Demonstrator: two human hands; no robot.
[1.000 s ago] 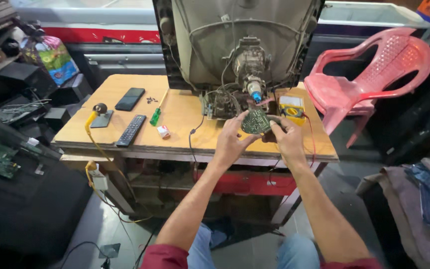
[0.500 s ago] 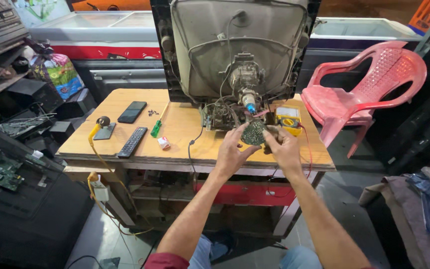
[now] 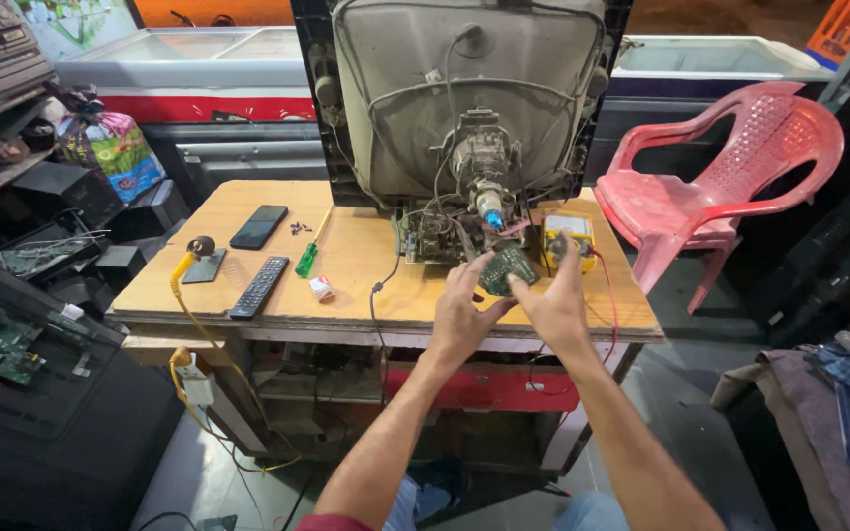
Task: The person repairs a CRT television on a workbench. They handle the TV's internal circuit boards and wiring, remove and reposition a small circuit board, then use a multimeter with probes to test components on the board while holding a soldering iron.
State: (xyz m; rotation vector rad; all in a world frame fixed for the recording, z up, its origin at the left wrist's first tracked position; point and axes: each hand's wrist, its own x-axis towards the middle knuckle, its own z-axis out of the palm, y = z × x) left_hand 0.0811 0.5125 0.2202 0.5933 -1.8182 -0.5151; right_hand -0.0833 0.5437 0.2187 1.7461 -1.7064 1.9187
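— Where is the small green circuit board (image 3: 507, 267) right now?

— Up off the table (image 3: 366, 295), just in front of the neck of the open tube television (image 3: 464, 108). Both hands have it: the left hand (image 3: 461, 317) pinches its lower left edge, the right hand (image 3: 555, 300) its right side, fingers closed on the rim.

— Which way does it lie from the fingers?

— Just beyond the fingertips, towards the television and slightly above the wrists. Its flat face tilts towards the camera. It looks roughly round, so I cannot tell a long axis.

— Which hand is nearer?

— Neither by much. They meet it from opposite sides, with the tube neck straight behind it.

— And what else is about, counted?

— One yellow multimeter (image 3: 569, 236), just beyond the right hand. To the left on the table: one remote control (image 3: 259, 286), one dark phone (image 3: 259, 226), one green-handled screwdriver (image 3: 309, 254), one small red and white packet (image 3: 322, 288), and a few loose screws, too small to count. One pink plastic chair (image 3: 730, 187) stands to the right of the table.
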